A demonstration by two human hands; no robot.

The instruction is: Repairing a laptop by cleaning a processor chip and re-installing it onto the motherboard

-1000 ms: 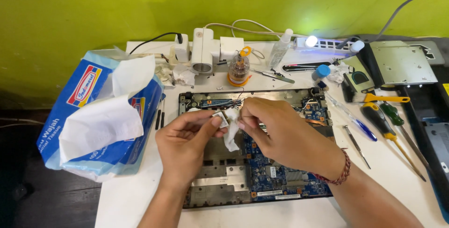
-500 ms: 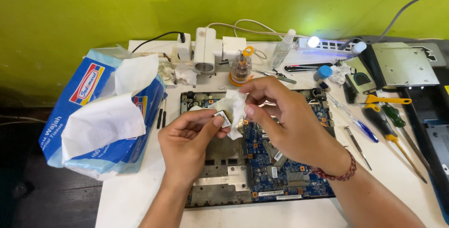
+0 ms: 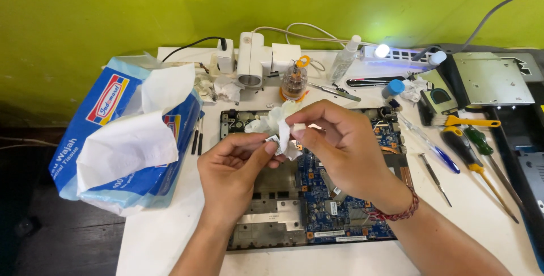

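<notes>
Both grips on crumpled white tissue (image 3: 281, 124)

Hands: two, the left hand (image 3: 229, 174) and the right hand (image 3: 340, 151)
Tissue packs: one blue tissue pack (image 3: 113, 140) at the surface's left edge
Opened laptops: one laptop base (image 3: 317, 202), circuit board showing, mid-surface
Screwdrivers: two, a yellow-handled screwdriver (image 3: 462, 145) and a green-handled screwdriver (image 3: 481, 143) near the right edge
Small bottles: one clear spray bottle (image 3: 344, 60) and one round orange-based bottle (image 3: 294, 80), along the far edge
Pens: one blue pen (image 3: 433, 145)
</notes>
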